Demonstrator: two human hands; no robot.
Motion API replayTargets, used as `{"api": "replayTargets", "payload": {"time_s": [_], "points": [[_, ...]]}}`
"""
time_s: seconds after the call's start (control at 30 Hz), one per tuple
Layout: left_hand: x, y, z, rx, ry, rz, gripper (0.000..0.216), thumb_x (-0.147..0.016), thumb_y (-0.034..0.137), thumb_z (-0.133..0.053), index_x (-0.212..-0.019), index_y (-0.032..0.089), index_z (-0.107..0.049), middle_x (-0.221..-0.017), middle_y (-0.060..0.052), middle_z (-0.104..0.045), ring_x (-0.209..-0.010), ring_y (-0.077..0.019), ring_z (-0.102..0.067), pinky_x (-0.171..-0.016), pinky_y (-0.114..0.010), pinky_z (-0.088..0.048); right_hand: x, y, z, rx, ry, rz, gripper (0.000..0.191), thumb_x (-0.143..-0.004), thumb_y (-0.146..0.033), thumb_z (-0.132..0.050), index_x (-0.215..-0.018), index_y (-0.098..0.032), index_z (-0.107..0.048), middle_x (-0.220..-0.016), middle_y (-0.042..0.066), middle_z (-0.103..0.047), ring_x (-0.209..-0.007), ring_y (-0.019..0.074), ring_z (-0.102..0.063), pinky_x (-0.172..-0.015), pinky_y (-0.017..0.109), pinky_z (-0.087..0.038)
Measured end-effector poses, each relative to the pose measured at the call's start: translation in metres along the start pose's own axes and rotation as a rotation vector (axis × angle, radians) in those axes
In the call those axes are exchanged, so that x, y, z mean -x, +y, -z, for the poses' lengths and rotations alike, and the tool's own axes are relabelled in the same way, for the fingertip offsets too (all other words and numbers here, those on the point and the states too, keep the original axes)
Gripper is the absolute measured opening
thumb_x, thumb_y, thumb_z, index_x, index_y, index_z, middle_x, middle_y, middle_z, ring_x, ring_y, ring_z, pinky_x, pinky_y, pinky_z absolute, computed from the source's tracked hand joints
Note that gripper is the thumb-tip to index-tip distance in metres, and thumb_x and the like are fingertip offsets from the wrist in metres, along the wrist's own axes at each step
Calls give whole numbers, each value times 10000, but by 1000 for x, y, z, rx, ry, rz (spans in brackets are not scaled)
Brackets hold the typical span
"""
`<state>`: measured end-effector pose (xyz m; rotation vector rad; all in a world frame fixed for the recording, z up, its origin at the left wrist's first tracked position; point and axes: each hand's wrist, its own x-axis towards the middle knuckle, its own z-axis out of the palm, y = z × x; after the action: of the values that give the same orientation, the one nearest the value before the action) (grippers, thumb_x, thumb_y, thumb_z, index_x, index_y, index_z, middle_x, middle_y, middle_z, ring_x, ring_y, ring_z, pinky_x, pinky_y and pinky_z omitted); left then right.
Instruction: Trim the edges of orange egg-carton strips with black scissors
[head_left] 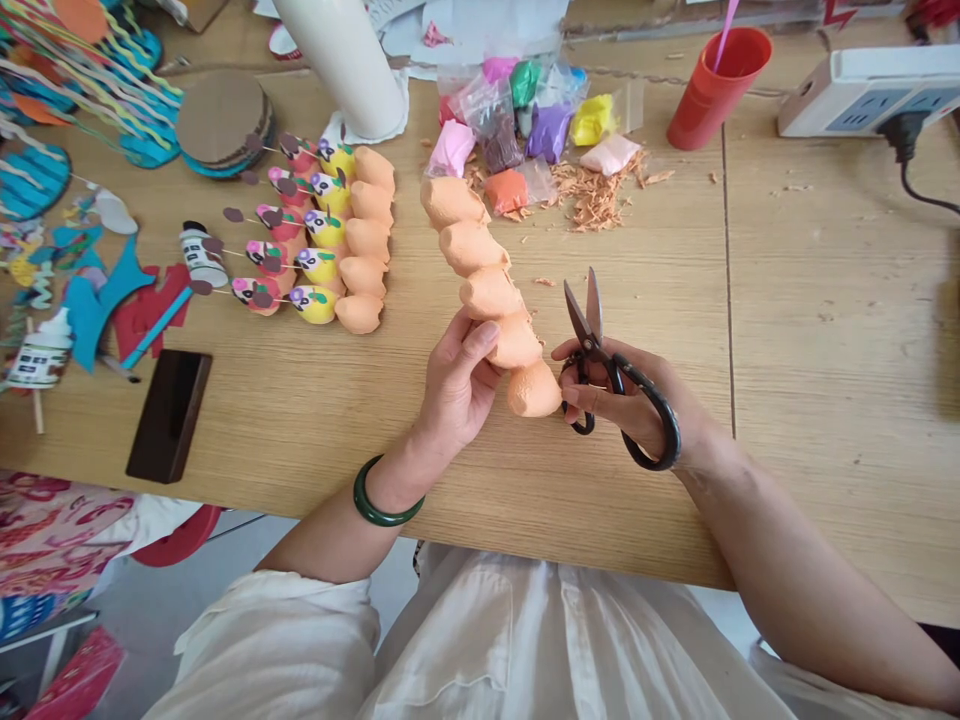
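Note:
My left hand [466,380] grips a strip of orange egg-carton cups [491,292] near its lower end, thumb on top. The strip slants over the table, and its right edge looks ragged. In my right hand [626,395] is a pair of scissors [592,340] with black handles, blades a little apart and pointing away from me. The fingers of that hand are close to the strip's nearest cup. Left of the strip stand rows of carton cups, one plain orange [367,240], one yellow [319,265] and one red [270,255], the painted ones decorated with small coloured pieces.
Bags of coloured clay [551,130] lie at the back beside orange shavings [596,195]. A red cup [720,90], a power strip [874,95] and a white cylinder [341,70] stand behind. On the left are a phone [169,415], paint bottles [202,255] and paper scraps [105,290].

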<state>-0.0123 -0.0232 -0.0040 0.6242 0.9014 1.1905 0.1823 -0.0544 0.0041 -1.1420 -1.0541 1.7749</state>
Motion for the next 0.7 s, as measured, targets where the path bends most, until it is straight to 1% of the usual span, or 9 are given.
{"api": "replayTargets", "payload": {"time_s": [0.13, 0.23, 0.33, 0.43, 0.5, 0.6, 0.63, 0.7], "points": [[-3, -2, 3, -2, 50, 61, 178, -882, 364, -743, -990, 227, -707, -996, -12, -725, -941, -181, -707, -863, -299, -577, -1, -2, 0, -7, 55, -2, 295, -829, -270, -788, -1084, -206, -654, -778, -27, -614, -638, 133, -635, -572, 276, -489], [-4, -2, 5, -5, 55, 70, 176, -882, 370, -748, -996, 242, -707, -1033, -5, -731, -971, -176, -706, -859, -291, -576, -1, -6, -2, 35, 119, -21, 272, -822, -280, -783, -1052, -197, -664, -741, -32, -592, -589, 130, -619, -537, 277, -484], [-4, -2, 5, -7, -16, 78, 248, -850, 410, -787, -1020, 244, -717, -1000, 2, -713, -894, -148, -679, -799, -260, -568, 0, -8, -3, 71, 174, -24, 262, -833, -277, -763, -1062, -194, -666, -714, -41, -590, -549, 120, -602, -531, 278, -485], [-2, -1, 4, -57, -109, 75, 351, -808, 437, -828, -1079, 244, -716, -967, 2, -673, -838, -129, -630, -724, -233, -534, 1, -10, -3, 15, 214, 21, 328, -802, -254, -775, -1101, -200, -652, -796, -24, -661, -610, 134, -652, -608, 300, -523], [0, -2, 4, -116, -136, 59, 397, -797, 442, -838, -1124, 256, -711, -1016, -12, -669, -892, -154, -627, -728, -250, -522, -1, -10, -1, -41, 240, 45, 373, -780, -276, -793, -1113, -202, -642, -848, -7, -704, -644, 149, -675, -644, 319, -535], [1, -4, 5, -178, -174, 61, 451, -772, 467, -858, -1165, 301, -709, -1128, -24, -678, -1030, -233, -635, -781, -313, -533, -4, -10, 2, -128, 304, 28, 435, -746, -341, -834, -1107, -198, -637, -854, 7, -736, -648, 161, -677, -648, 333, -537], [2, -5, 5, -189, -201, 75, 466, -760, 475, -866, -1169, 316, -712, -1149, -23, -681, -1057, -251, -635, -792, -331, -539, -6, -10, 3, -158, 318, 20, 463, -732, -360, -850, -1109, -198, -638, -865, 13, -745, -660, 163, -678, -658, 338, -543], [2, -8, 6, -189, -282, 117, 469, -751, 474, -872, -1173, 338, -719, -1163, -22, -689, -1060, -251, -646, -819, -350, -555, -9, -8, 5, -218, 332, 28, 512, -707, -393, -880, -1116, -204, -637, -896, 22, -755, -708, 169, -684, -693, 347, -562]]}}
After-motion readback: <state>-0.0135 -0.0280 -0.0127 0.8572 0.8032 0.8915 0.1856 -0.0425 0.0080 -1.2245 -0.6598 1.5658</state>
